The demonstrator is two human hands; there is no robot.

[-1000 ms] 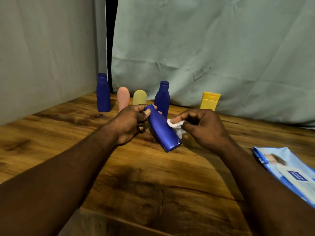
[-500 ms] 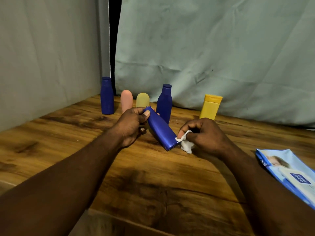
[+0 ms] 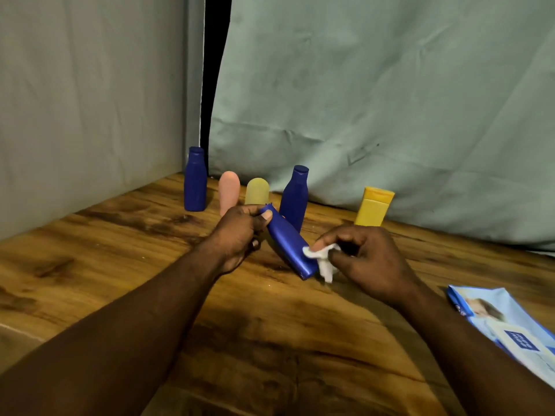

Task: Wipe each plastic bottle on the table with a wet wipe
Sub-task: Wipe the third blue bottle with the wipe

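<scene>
My left hand (image 3: pixel 240 232) grips the upper end of a tilted blue bottle (image 3: pixel 289 244) above the wooden table (image 3: pixel 270 340). My right hand (image 3: pixel 363 256) pinches a crumpled white wet wipe (image 3: pixel 321 259) against the bottle's lower end. Behind them stand a blue bottle (image 3: pixel 195 180) at the left, a pink bottle (image 3: pixel 228 189), a pale yellow bottle (image 3: pixel 256 190), a second blue bottle (image 3: pixel 295 196) and a yellow bottle (image 3: pixel 374 207) at the right.
A light blue pack of wet wipes (image 3: pixel 507 328) lies flat at the table's right edge. Grey-green cloth (image 3: pixel 390 100) hangs along the back and left side of the table.
The wipe in my right hand has slid down the held bottle from its middle to its lower end. My left hand keeps its grip at the top.
</scene>
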